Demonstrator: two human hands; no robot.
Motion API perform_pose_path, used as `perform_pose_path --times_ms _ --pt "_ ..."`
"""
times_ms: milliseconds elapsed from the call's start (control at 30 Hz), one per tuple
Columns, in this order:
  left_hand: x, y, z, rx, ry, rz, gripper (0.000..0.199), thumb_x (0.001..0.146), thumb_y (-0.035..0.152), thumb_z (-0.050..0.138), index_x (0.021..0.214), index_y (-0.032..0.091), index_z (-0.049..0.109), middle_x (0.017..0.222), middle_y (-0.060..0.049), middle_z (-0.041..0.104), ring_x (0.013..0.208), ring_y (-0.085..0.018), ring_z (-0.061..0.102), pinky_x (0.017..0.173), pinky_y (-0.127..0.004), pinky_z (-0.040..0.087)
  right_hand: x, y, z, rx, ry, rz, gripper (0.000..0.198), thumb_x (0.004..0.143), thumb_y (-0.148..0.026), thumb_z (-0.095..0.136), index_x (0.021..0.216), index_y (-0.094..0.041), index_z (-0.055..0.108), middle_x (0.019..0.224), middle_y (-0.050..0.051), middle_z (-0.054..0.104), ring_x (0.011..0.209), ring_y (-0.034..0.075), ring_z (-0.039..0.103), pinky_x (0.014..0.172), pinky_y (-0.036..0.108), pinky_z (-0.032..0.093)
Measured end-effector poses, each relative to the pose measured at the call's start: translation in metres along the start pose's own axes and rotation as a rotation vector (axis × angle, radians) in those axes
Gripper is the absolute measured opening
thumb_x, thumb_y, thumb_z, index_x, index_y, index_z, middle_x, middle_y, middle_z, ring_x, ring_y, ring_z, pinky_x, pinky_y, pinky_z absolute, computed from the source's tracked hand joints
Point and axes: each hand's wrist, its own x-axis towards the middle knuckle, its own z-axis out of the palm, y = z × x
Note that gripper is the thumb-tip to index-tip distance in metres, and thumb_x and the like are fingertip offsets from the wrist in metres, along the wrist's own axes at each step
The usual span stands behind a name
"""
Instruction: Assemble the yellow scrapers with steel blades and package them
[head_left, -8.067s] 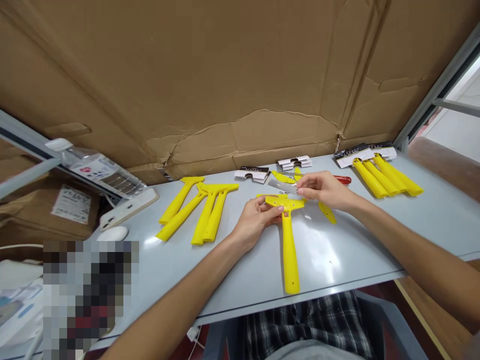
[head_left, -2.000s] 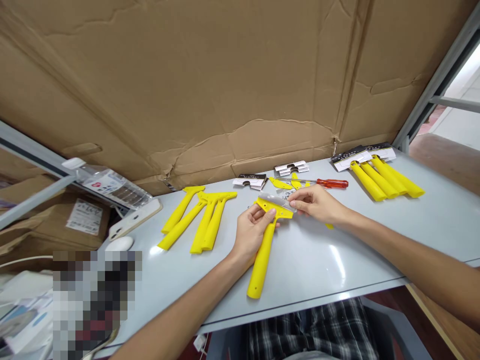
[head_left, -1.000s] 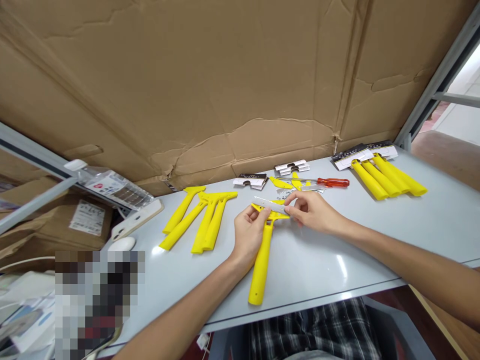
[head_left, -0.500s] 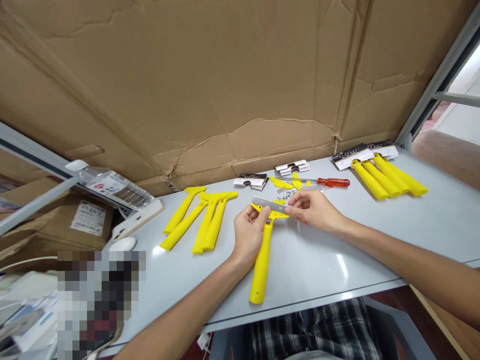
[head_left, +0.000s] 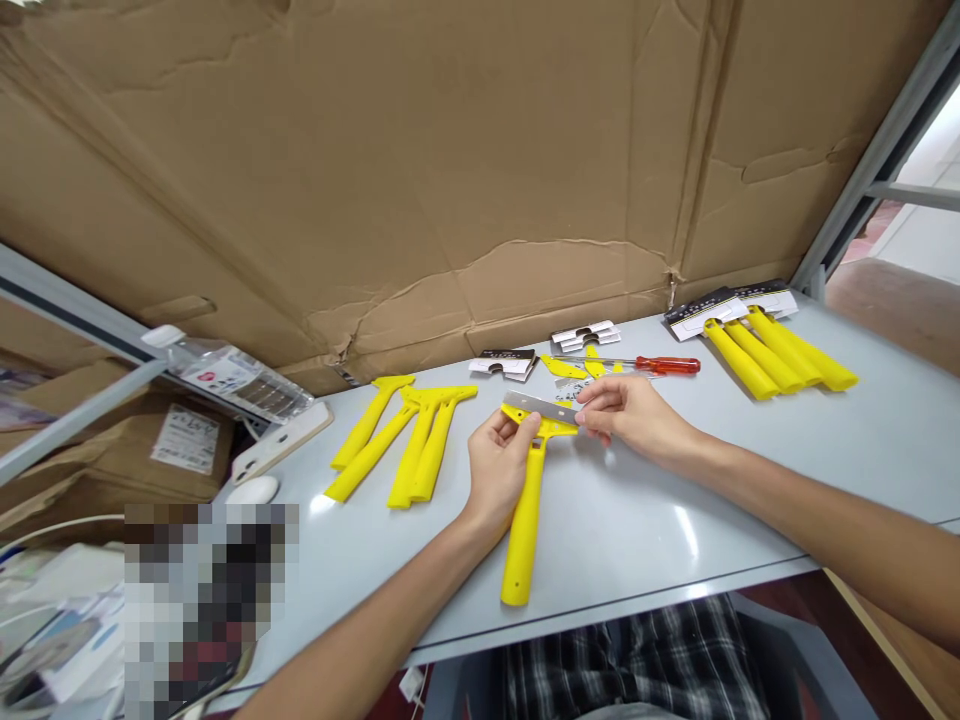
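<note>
My left hand (head_left: 500, 458) is closed around the head of a yellow scraper handle (head_left: 524, 530), whose grip points toward me. A thin metal blade (head_left: 541, 407) lies across that head, with my left thumb against its lower edge. My right hand (head_left: 630, 415) has its thumb and fingers at the blade's right end, pinching it. Just beyond my hands are several small yellow parts (head_left: 564, 368) and some small dark screws, partly covered by my right hand.
Several yellow scraper handles (head_left: 429, 440) lie to the left. A red screwdriver (head_left: 667, 366) and folded cards (head_left: 502, 363) lie behind. Carded scrapers (head_left: 780, 350) rest at the right. A plastic bottle (head_left: 232, 375) and a white mouse (head_left: 253, 490) are at the left; cardboard (head_left: 465, 170) stands behind.
The view shifts very slightly. Both hands stay nearly still on the blade and scraper handle; the fingers of my right hand move a little at the blade's end.
</note>
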Motion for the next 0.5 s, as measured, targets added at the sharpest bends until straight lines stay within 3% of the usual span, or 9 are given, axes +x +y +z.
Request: perform_pose_path --times_ms 167,333,500 --pt "-0.0010 0.0001 0.0008 0.000 -0.013 -0.009 0.045 0.076 0.048 0.086 0.103 0.014 0.075 0.090 -0.008 0.078 0.062 -0.014 0.062 0.064 -0.028 0.051 0.0023 0.0027 -0.0009 -0.069 -0.018 0.030 0.022 0.082 -0.020 0.077 0.100 -0.013 0.066 0.082 0.005 0.072 0.056 0.008 0.056 0.053 0.023 0.048" --pt "-0.0005 -0.0002 0.0010 -0.001 -0.009 0.001 0.044 0.075 0.048 0.086 0.100 0.014 0.075 0.091 -0.008 0.078 0.064 -0.015 0.064 0.065 -0.028 0.052 0.0054 0.0080 -0.0035 -0.192 -0.021 -0.016 0.019 0.084 -0.029 0.077 0.093 -0.013 0.071 0.078 0.003 0.066 0.062 0.008 0.056 0.051 0.020 0.045" --pt "0.0002 0.0004 0.0015 -0.006 0.001 -0.006 0.040 0.075 0.044 0.085 0.099 0.013 0.075 0.091 -0.008 0.078 0.067 -0.016 0.065 0.065 -0.028 0.052 0.0038 0.0075 -0.0027 -0.182 -0.048 0.010 0.017 0.087 -0.028 0.074 0.095 -0.014 0.067 0.085 0.005 0.071 0.057 0.007 0.059 0.053 0.022 0.048"
